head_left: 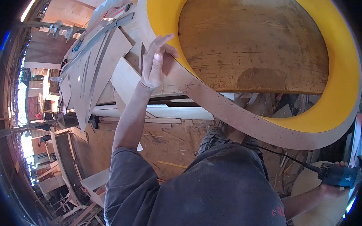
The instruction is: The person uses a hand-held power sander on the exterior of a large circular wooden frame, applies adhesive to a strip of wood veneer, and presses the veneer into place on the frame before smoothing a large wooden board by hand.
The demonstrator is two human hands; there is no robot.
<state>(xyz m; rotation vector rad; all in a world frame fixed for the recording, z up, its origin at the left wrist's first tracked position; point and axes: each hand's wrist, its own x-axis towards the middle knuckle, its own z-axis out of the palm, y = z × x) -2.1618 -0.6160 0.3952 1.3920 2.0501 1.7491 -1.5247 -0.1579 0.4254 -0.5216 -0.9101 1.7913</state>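
A large oval ring [245, 118] has a pale wooden outer band dotted with small holes and a bright yellow inner face [342, 75]. It stands on the workbench in front of me. My left hand [154, 67] lies against the ring's left outer side, with its fingers stretched apart toward the yellow edge. Far out at the lower right, my right hand [333, 192] is wrapped round a blue and black corded power tool [338, 175], away from the ring. The tool's working end is too near the dark rim to make out.
Brown worn wood [253, 39] shows through the ring's opening. Thin cut boards [100, 65] overlap on the bench at left. The tool's black cord [288, 157] runs toward my legs. A pale rounded panel [318, 212] stands below the tool. Offcuts litter the floor [159, 146].
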